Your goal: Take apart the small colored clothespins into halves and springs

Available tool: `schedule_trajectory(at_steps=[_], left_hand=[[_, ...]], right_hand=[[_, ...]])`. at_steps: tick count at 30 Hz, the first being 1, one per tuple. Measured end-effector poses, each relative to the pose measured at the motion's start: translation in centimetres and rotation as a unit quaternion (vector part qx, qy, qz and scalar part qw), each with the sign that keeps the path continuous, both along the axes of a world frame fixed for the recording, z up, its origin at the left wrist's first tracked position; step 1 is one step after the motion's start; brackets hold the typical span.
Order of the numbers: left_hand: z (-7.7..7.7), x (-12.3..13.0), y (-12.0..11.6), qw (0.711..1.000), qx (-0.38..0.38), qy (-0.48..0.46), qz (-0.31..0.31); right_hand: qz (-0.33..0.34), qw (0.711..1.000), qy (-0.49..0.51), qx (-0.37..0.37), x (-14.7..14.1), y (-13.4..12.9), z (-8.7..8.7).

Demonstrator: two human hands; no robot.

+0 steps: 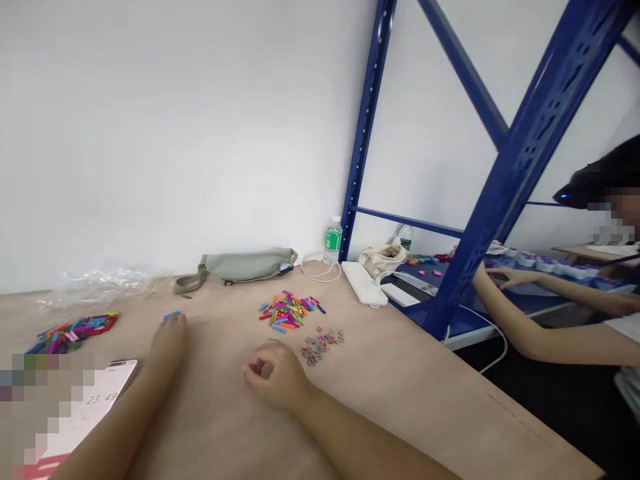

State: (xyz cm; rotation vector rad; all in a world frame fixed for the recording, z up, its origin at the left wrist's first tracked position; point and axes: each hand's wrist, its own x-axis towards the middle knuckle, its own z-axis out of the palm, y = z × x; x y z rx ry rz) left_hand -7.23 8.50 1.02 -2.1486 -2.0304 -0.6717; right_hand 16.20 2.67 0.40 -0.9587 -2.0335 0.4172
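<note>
My left hand (173, 337) rests on the table at the left, fingers curled, with a small blue stick-like piece (172, 315) showing at the fingertips. My right hand (277, 375) is near the middle, thumb and forefinger bent together around a small red piece (257, 367), mostly hidden by the fingers. Just beyond it lies a loose pile of small bright-coloured sticks (287, 311). Beside the right hand, tiny shiny pieces (320, 345), too small to name surely, are scattered. Another heap of coloured pieces (75, 333) lies left of my left hand.
A phone (107, 390) lies by my left forearm. Along the wall are clear plastic wrap (100, 287), a grey-green pouch (247, 265) and a water bottle (333, 241). A white power strip (364, 285) and blue rack post (480, 220) stand right. Another person's arms (535, 327) work beyond.
</note>
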Motion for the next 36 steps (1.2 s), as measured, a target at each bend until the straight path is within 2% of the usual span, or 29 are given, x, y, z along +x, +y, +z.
schedule_trajectory(at_steps=[5,7,9,12,15,17,20,24,32,36], left_hand=[[-2.0,3.0,-3.0,0.995,-0.055,-0.063,-0.058],[-2.8,4.7,-4.8,0.962,-0.065,-0.24,-0.112],[-3.5,6.2,-6.3,0.911,-0.065,-0.376,-0.158],[-3.9,7.4,-7.5,0.85,-0.083,-0.481,-0.198],[-3.2,7.6,-8.0,0.815,-0.113,-0.52,-0.229],[-2.3,7.4,-8.1,0.803,-0.119,-0.531,-0.244],[-1.3,7.0,-8.1,0.806,-0.112,-0.524,-0.25],[-1.0,6.6,-7.8,0.802,-0.14,-0.54,-0.212],[-0.9,6.5,-7.9,0.739,-0.19,-0.619,-0.188],[-1.3,6.4,-7.7,0.728,-0.208,-0.624,-0.195]], right_hand=[[-0.015,0.994,0.057,-0.096,0.0,0.4,-0.2],[0.01,0.99,0.061,-0.127,-0.1,0.3,-0.2],[0.033,0.987,0.058,-0.145,-0.3,0.2,-0.2],[0.045,0.989,0.032,-0.139,-0.2,0.0,0.2],[0.055,0.992,-0.01,-0.112,-0.1,-0.2,0.7],[0.072,0.993,-0.025,-0.091,0.0,-0.3,0.9],[0.108,0.991,-0.046,-0.061,-0.2,-0.6,1.0],[0.127,0.987,-0.087,-0.05,-0.5,-0.9,1.0],[0.16,0.98,-0.07,-0.092,-0.4,-1.1,1.2],[0.135,0.977,-0.025,-0.162,-0.6,-0.9,0.7]])
